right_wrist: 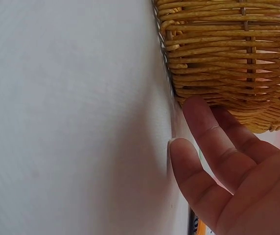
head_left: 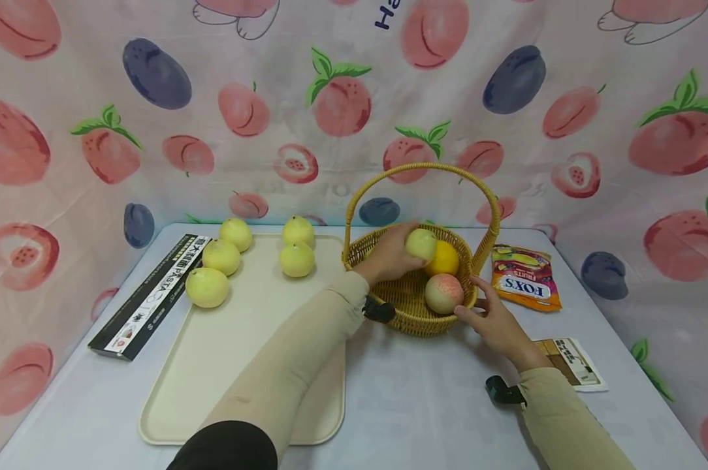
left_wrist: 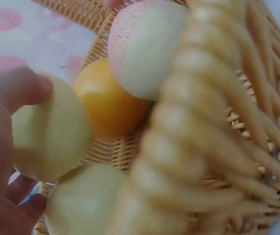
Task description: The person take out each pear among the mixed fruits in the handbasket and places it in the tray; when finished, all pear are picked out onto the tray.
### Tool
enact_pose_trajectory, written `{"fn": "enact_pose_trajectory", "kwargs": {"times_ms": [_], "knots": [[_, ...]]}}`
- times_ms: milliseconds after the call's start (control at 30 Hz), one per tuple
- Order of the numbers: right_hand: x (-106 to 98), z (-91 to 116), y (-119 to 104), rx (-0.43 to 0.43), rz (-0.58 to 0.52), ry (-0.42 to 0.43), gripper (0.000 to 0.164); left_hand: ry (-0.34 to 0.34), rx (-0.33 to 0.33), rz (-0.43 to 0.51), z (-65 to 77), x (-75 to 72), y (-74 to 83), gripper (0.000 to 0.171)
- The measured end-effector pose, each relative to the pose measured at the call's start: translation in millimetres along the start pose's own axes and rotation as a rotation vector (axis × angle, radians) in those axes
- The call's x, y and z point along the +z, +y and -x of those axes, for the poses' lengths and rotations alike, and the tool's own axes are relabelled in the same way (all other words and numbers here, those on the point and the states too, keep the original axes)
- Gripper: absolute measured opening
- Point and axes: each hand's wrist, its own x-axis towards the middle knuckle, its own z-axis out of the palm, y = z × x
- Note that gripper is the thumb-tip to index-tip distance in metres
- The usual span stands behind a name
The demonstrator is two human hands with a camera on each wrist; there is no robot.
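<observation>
A wicker basket (head_left: 415, 323) with a tall arched handle stands right of the tray. Inside it lie an orange (head_left: 445, 258) and a pink-speckled peach (head_left: 444, 294). My left hand (head_left: 391, 253) reaches in and grips a pale yellow-green round fruit (left_wrist: 54, 129) above the basket floor. A second pale round fruit (left_wrist: 88, 198) shows just below that hand in the left wrist view. My right hand (head_left: 501, 326) holds the basket's right side, thumb at the rim; its other fingers (right_wrist: 218, 147) lie along the outside of the wicker.
A cream tray (head_left: 260, 365) carries several pale round fruits (head_left: 207, 287) near its back and left edge. Left of it lies a long black pasta box (head_left: 151, 297). On the right are a FOX'S candy bag (head_left: 524, 277) and a flat brown-and-white packet (head_left: 574, 362).
</observation>
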Motion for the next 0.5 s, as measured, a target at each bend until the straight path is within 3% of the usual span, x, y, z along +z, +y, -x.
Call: {"fn": "enact_pose_trajectory", "kwargs": {"times_ms": [233,500], "knots": [[1,0,0,0.020,0.006,-0.004,0.095,-0.015,0.039,0.101,13.4,-7.8,-7.1,0.076],[0,0,-2,0.012,0.018,-0.003,0.095,-0.045,0.075,0.056,30.1,-18.6,-1.4,0.073]]}}
